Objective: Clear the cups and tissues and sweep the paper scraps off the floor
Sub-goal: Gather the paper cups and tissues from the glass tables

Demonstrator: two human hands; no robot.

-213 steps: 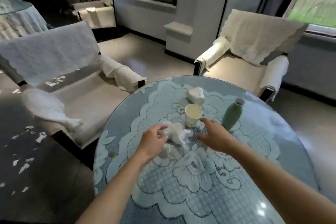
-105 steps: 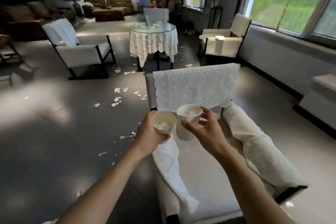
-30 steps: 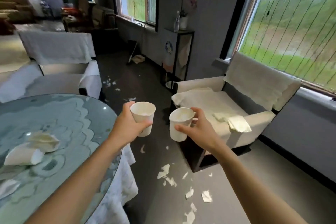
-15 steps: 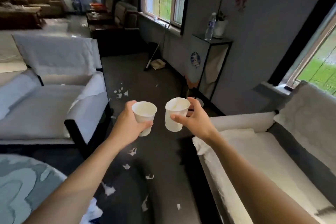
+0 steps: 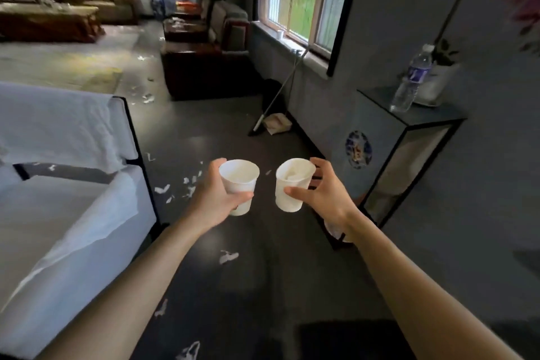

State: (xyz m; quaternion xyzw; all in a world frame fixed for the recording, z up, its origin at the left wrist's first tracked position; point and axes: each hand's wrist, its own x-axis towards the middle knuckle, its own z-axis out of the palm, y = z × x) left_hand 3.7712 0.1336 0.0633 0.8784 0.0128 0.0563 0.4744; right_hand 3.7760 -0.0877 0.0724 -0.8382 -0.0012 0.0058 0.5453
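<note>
Reaching forward, both hands grip paper cups: left hand (image 5: pixel 214 202) one (image 5: pixel 239 184), right hand (image 5: pixel 324 199) another (image 5: pixel 292 184).

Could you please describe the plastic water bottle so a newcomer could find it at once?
Against the grey wall on the right stands a black-framed console table. On its top, beside a white flowerpot, stands the clear plastic water bottle: see-through, upright, with a blue label.

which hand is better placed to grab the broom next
Right, probably: the broom leans ahead on the right hand's side. That hand grips a cup, as the left hand does, so the cup must go first.
</note>
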